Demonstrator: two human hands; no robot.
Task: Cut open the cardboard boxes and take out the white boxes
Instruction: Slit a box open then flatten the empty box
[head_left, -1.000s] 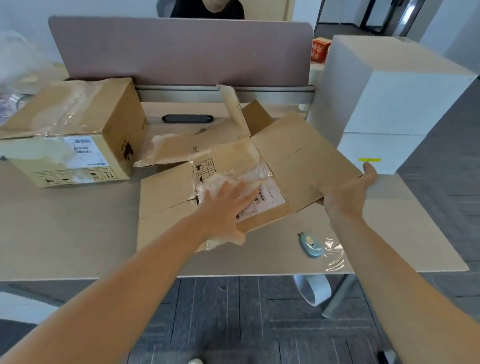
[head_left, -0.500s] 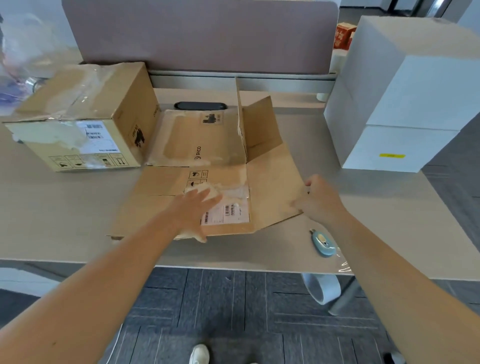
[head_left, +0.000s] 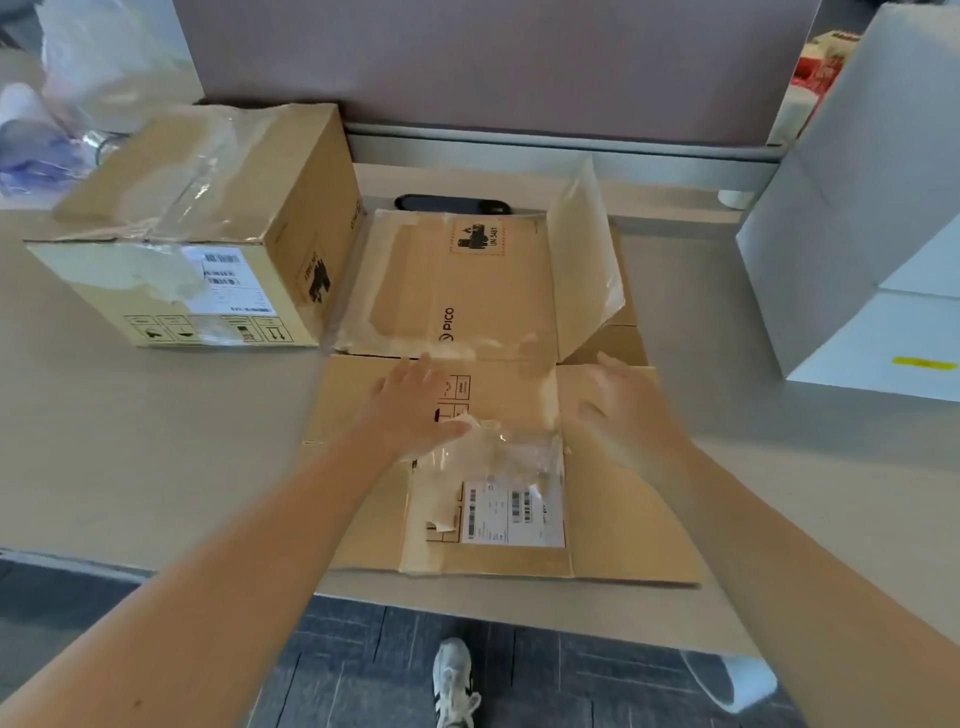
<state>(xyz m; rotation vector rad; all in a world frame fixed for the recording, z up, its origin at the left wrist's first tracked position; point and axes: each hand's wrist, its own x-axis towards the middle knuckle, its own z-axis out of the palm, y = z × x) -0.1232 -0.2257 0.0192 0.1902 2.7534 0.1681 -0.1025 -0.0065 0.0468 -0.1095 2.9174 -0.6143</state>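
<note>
A flattened, opened cardboard box (head_left: 457, 291) lies on the desk in front of me, one flap standing up at its right. My left hand (head_left: 415, 405) rests flat on its near panel, fingers spread, beside loose clear tape and a shipping label (head_left: 511, 512). My right hand (head_left: 623, 400) presses flat on the panel to the right, blurred by motion. A second cardboard box (head_left: 208, 223), still taped shut, stands at the left. Two stacked white boxes (head_left: 872, 208) stand at the right edge.
A mauve partition (head_left: 493, 62) runs along the desk's back edge (head_left: 519, 150). Crumpled clear plastic (head_left: 78, 67) lies at the far left. A red package (head_left: 821, 57) sits behind the white boxes. My shoe (head_left: 454, 680) shows on the floor below the desk's front edge.
The box has been folded down flat. My right hand came in from the right flap onto the panel, and my left hand slid forward. My head moved closer; the blue cutter is out of sight.
</note>
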